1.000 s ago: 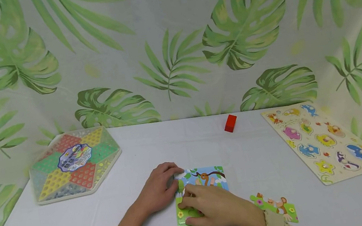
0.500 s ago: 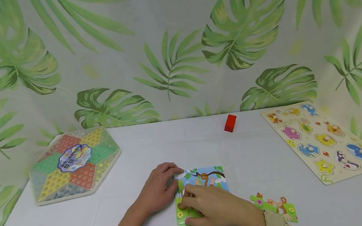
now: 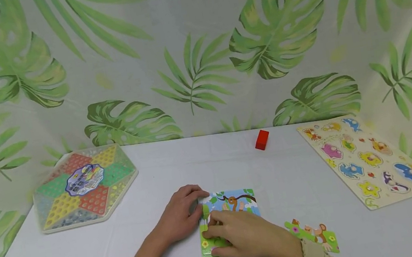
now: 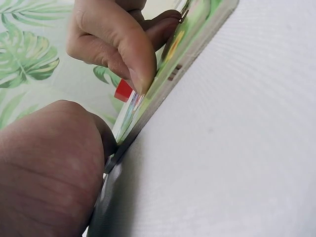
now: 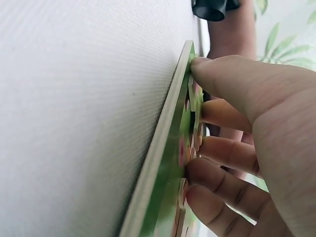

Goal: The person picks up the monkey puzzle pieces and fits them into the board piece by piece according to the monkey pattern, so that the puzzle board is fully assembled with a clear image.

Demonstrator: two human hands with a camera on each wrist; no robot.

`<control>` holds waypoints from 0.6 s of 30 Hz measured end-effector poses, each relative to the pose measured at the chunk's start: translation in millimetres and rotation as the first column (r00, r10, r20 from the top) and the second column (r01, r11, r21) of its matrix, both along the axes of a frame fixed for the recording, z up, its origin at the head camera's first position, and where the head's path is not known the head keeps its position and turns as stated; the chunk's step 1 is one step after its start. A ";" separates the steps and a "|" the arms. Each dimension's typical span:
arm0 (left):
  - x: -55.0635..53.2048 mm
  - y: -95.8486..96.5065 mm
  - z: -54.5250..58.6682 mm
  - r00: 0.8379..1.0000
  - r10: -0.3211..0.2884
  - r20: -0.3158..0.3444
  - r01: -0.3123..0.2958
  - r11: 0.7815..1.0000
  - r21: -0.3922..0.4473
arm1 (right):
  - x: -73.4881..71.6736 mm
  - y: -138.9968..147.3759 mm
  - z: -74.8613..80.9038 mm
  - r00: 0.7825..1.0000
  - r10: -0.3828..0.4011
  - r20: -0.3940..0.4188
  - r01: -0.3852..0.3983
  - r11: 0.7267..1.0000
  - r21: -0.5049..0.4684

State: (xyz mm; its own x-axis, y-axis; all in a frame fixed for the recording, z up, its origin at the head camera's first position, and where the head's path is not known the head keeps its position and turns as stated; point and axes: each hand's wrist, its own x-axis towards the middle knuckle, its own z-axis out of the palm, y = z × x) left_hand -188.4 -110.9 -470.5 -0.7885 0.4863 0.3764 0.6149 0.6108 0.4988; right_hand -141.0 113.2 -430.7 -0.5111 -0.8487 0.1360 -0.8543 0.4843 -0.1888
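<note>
A jigsaw puzzle board [image 3: 245,194], with a bird on a branch and green grass, lies flat on the white table. My left hand [image 3: 182,214] holds its back left corner, thumb against the left side. Over the board's front half, my right hand [image 3: 242,235] bends down with thumb and fingers on the picture. In the right wrist view, these fingertips pinch a thin puzzle piece [image 5: 197,116] sitting slightly raised in the board; other pieces [image 5: 181,205] lie beyond it. From the head view, the right hand hides most of that piece.
Joined loose puzzle pieces [image 3: 318,236] lie right of the right wrist. A red block [image 3: 262,140] sits at the back. On the left is a hexagonal board game case [image 3: 90,185]; on the right, an animal peg puzzle [image 3: 371,161] touches the leaf-patterned cloth [image 3: 195,59].
The right hand's fingers shift very slightly on the puzzle. My left hand, the board and the things around it stay where they were.
</note>
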 end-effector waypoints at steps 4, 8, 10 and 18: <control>0.0 0.5 -0.1 1.000 0.005 -0.020 -0.005 1.000 0.002 | 0.2 0.0 1.4 0.999 0.004 -0.034 -0.003 1.000 0.012; -0.5 0.8 -0.7 1.000 0.012 -0.025 -0.012 1.000 -0.007 | 0.7 -0.4 2.6 0.998 0.007 -0.057 -0.006 1.000 0.018; -0.7 0.6 -0.9 1.000 0.013 -0.020 -0.013 1.000 -0.010 | 0.8 -0.5 2.5 0.998 0.009 -0.069 -0.007 1.000 0.023; 0.1 1.0 -0.4 1.000 0.011 0.014 -0.011 1.000 -0.012 | 1.6 -0.3 1.5 0.998 -0.004 -0.067 0.006 1.000 0.026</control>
State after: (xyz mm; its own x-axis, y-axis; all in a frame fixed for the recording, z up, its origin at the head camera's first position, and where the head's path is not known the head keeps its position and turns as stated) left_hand -188.3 -109.9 -470.9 -0.7990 0.4822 0.3592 0.6010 0.6236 0.4999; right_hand -139.5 113.0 -429.2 -0.5062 -0.8497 0.1478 -0.8620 0.4928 -0.1186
